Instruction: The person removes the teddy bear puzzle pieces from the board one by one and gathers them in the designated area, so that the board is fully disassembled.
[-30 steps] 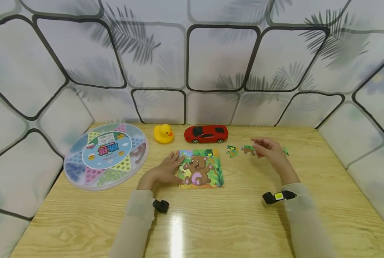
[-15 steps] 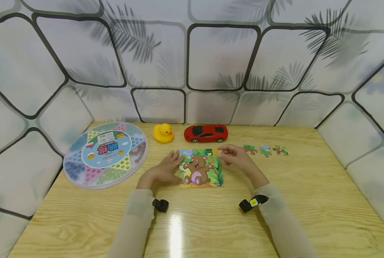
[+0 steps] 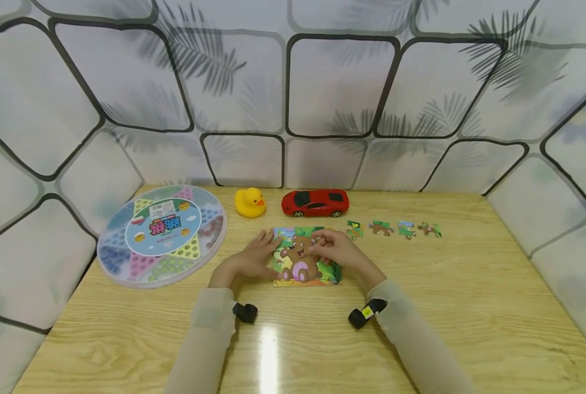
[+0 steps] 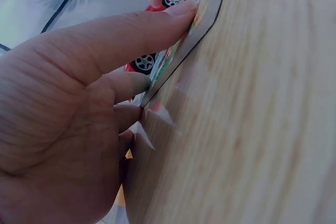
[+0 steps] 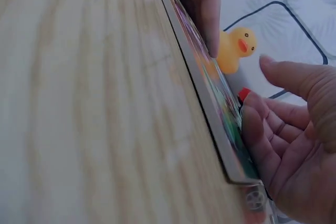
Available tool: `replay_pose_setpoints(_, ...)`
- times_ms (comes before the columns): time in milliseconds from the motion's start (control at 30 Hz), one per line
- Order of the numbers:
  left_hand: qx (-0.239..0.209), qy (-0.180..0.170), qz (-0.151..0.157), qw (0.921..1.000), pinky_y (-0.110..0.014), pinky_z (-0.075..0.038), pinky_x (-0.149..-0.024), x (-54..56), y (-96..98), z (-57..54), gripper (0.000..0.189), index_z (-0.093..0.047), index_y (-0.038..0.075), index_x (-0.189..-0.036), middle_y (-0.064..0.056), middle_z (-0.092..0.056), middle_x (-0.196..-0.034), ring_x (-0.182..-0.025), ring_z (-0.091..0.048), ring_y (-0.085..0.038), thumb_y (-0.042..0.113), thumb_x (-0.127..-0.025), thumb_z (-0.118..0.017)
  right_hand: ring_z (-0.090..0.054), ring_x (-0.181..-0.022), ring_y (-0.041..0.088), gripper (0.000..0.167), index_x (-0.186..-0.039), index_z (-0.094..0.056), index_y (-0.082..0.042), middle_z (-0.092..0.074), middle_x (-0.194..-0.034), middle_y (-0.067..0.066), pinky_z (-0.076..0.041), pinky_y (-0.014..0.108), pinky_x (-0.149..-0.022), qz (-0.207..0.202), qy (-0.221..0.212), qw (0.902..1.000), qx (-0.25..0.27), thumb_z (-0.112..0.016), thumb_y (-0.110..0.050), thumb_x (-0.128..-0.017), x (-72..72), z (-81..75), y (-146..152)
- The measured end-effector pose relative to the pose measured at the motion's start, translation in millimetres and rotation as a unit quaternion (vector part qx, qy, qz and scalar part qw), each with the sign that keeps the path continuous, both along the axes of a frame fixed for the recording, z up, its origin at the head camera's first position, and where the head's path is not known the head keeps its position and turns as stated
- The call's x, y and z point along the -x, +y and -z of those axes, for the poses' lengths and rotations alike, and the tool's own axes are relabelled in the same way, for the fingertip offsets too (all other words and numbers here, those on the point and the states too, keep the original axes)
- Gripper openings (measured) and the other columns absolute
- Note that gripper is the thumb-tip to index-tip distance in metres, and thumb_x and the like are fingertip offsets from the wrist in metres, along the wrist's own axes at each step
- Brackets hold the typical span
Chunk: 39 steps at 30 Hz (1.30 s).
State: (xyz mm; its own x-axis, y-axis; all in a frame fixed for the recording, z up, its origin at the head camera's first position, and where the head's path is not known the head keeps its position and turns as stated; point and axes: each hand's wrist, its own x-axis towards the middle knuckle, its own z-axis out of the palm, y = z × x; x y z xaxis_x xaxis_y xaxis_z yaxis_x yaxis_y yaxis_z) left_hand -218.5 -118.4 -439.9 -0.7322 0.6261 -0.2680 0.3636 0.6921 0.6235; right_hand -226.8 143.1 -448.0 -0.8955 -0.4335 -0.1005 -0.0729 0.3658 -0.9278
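Observation:
A square puzzle board (image 3: 300, 268) with a laughing brown bear on it lies flat on the wooden table. My left hand (image 3: 253, 258) rests at its left side; in the left wrist view the thumb (image 4: 157, 30) touches the board's edge, with the other fingers spread along it. Over the upper right part of the picture is my right hand (image 3: 342, 251). The right wrist view shows its thumb (image 5: 289, 74) apart from loosely bent fingers, with nothing between them. Several loose jigsaw pieces (image 3: 381, 227) lie in a row right of the board.
Behind the board stand a red toy car (image 3: 315, 203) and a yellow rubber duck (image 3: 250, 202). A round Chinese checkers board (image 3: 214, 241) lies to the left. A patterned cloth wall (image 3: 339, 87) encloses the table's back and sides.
My right hand has moved left from the loose pieces, past the board's upper right corner, and onto the bear picture. My left hand has stayed in place.

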Motion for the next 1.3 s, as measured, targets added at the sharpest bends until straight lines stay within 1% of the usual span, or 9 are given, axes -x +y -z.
replay_pose_setpoints(167, 0.001, 0.002, -0.002, 1.0, -0.054, 0.0, -0.112, 0.5, 0.8, 1.5, 0.087, -0.015, 0.003, -0.151, -0.021, 0.007, -0.156, -0.142, 0.013, -0.038, 0.034, -0.087, -0.065, -0.056, -0.059, 0.014, 0.047, -0.127, -0.052, 0.009, -0.061, -0.081, 0.008, -0.049, 0.028, -0.054, -0.004, 0.006, 0.9997, -0.024, -0.066, -0.016, -0.09, 0.5, 5.1, -2)
replay_pose_setpoints(400, -0.008, -0.001, -0.009, 0.9999, -0.054, 0.001, -0.112, 0.5, -1.1, 0.9, 0.085, -0.017, 0.002, -0.151, -0.021, 0.007, -0.156, -0.142, 0.013, -0.037, 0.028, -0.086, -0.066, -0.052, -0.057, 0.012, 0.043, -0.124, -0.056, 0.004, -0.059, -0.078, 0.004, -0.047, 0.026, -0.054, -0.006, 0.013, 0.9984, -0.054, -0.067, -0.018, -0.089, 0.0, 5.8, -4)
replay_pose_setpoints(533, -0.007, -0.006, -0.012, 0.9999, -0.054, 0.002, -0.112, 0.0, -1.6, 0.4, 0.086, -0.016, 0.003, -0.151, -0.019, 0.007, -0.156, -0.142, 0.014, -0.036, 0.029, -0.087, -0.066, -0.051, -0.055, 0.011, 0.039, -0.121, -0.059, 0.002, -0.058, -0.076, 0.003, -0.046, 0.025, -0.053, -0.002, 0.02, 0.9975, -0.068, -0.067, -0.015, -0.088, -0.7, 4.9, -6)
replay_pose_setpoints(667, 0.0, -0.001, -0.011, 0.9999, -0.053, 0.001, -0.112, 0.1, -1.1, 0.0, 0.086, -0.016, 0.004, -0.151, -0.019, 0.007, -0.156, -0.142, 0.013, -0.036, 0.03, -0.087, -0.067, -0.049, -0.052, 0.01, 0.036, -0.119, -0.061, 0.002, -0.058, -0.074, 0.002, -0.044, 0.024, -0.051, -0.002, 0.036, 0.9962, -0.08, -0.068, -0.015, -0.087, -1.4, 3.0, -6)
replay_pose_setpoints(767, 0.004, 0.003, -0.012, 0.9999, -0.053, 0.001, -0.113, 0.4, -0.5, 0.7, 0.087, -0.016, 0.005, -0.151, -0.019, 0.006, -0.156, -0.142, 0.012, -0.037, 0.032, -0.087, -0.067, -0.048, -0.051, 0.01, 0.036, -0.118, -0.061, 0.002, -0.057, -0.072, 0.002, -0.043, 0.024, -0.051, -0.008, 0.039, 0.9955, -0.086, -0.068, -0.015, -0.087, -1.2, 2.2, -6)
replay_pose_setpoints(867, 0.003, 0.0, -0.015, 0.9999, -0.054, 0.0, -0.112, 0.6, -0.5, 0.6, 0.086, -0.016, 0.005, -0.151, -0.018, 0.006, -0.157, -0.142, 0.012, -0.036, 0.031, -0.087, -0.067, -0.048, -0.055, 0.01, 0.036, -0.117, -0.063, 0.002, -0.057, -0.072, 0.001, -0.042, 0.024, -0.054, -0.01, 0.04, 0.9945, -0.096, -0.07, -0.015, -0.086, -0.9, 1.7, -8)
replay_pose_setpoints(1033, -0.001, -0.006, -0.019, 0.9998, -0.054, 0.0, -0.112, 0.3, -0.3, 0.8, 0.085, -0.016, 0.005, -0.151, -0.018, 0.006, -0.157, -0.142, 0.013, -0.035, 0.028, -0.087, -0.067, -0.049, -0.064, 0.012, 0.039, -0.115, -0.062, 0.002, -0.056, -0.074, 0.002, -0.042, 0.026, -0.06, -0.018, 0.051, 0.9902, -0.129, -0.074, -0.015, -0.082, -4.3, -4.1, -12)
replay_pose_setpoints(1133, 0.001, -0.004, -0.015, 0.9999, -0.053, 0.001, -0.113, 0.7, 0.0, 0.7, 0.085, -0.016, 0.004, -0.151, -0.018, 0.007, -0.156, -0.142, 0.013, -0.035, 0.028, -0.088, -0.066, -0.049, -0.064, 0.011, 0.04, -0.115, -0.06, 0.002, -0.056, -0.076, 0.001, -0.043, 0.025, -0.061, -0.025, 0.061, 0.9879, -0.141, -0.075, -0.014, -0.081, -5.1, -4.5, -13)
replay_pose_setpoints(1300, 0.004, 0.007, -0.004, 1.0, -0.053, 0.002, -0.112, 1.0, -0.1, 0.0, 0.079, -0.019, 0.004, -0.151, -0.022, 0.006, -0.155, -0.142, 0.012, -0.039, 0.027, -0.09, -0.063, -0.05, -0.064, 0.01, 0.04, -0.115, -0.058, 0.002, -0.058, -0.076, 0.0, -0.043, 0.025, -0.061, -0.035, 0.066, 0.9873, -0.14, -0.074, -0.012, -0.081, -3.8, -1.4, -12)
